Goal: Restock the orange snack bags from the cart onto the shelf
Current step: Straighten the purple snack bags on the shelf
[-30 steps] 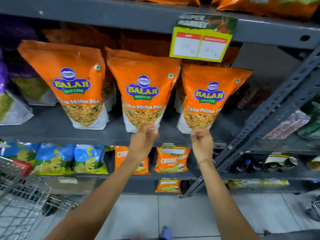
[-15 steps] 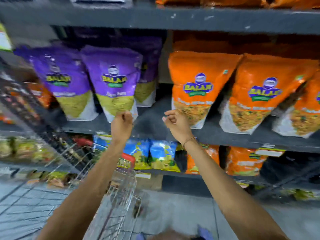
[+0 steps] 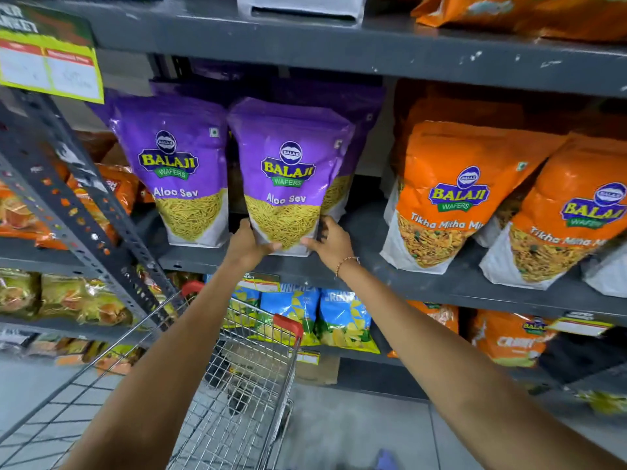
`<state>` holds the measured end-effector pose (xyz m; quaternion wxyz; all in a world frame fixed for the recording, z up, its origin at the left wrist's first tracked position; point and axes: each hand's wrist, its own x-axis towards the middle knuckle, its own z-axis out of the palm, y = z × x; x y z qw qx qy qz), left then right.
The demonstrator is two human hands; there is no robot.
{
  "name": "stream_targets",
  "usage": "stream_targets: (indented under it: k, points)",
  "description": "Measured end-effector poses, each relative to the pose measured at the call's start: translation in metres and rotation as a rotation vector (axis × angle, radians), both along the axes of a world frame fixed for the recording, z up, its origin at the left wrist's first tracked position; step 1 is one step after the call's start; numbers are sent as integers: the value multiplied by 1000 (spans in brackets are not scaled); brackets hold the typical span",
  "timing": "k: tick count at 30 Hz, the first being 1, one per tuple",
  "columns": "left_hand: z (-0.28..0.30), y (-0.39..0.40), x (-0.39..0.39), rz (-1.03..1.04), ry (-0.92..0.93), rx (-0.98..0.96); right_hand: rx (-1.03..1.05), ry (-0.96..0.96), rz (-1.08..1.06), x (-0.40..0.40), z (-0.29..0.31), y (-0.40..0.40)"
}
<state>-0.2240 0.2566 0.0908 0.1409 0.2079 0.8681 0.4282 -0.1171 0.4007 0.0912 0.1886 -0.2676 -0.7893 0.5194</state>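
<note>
Two orange Tikha Mitha Mix bags [image 3: 454, 195] [image 3: 559, 218] stand upright on the grey middle shelf [image 3: 441, 279] at the right. Left of them stand purple Aloo Sev bags. My left hand [image 3: 249, 244] and my right hand [image 3: 330, 242] grip the bottom corners of the right-hand purple Aloo Sev bag [image 3: 288, 174], which rests on the shelf. The wire cart [image 3: 217, 401] with red corner caps is below my arms; its visible part holds no bags.
A second purple bag [image 3: 176, 167] stands to the left. A slanted grey upright [image 3: 78, 212] crosses the left side. Blue chip bags [image 3: 319, 317] and orange bags fill the lower shelf. A yellow price tag [image 3: 47, 66] hangs top left.
My view has swung left from the orange bags to the purple ones. Both hands left the orange bags and now hold the bottom of a purple bag.
</note>
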Motion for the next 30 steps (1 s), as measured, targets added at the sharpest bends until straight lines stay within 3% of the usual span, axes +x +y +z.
stream_targets:
  k: [14,16,19,22,25,28,30]
  points:
    - [-8,35,28,-79,-58,153,-3,39,-11,40,1,27]
    - [-12,31,28,-74,-93,237,14,69,-108,45,-4,19]
    - [-11,9,28,139,-61,421,154,186,-289,58,-17,-9]
    - [-3,-29,22,493,244,528,184,166,-27,49,-14,-44]
    - [-3,-60,-7,643,354,360,165,101,188,-1,0,-69]
    - [-8,-76,-39,539,250,44,141,18,305,-63,13,-84]
    - [-7,-80,-54,422,152,55,171,-66,390,-95,13,-90]
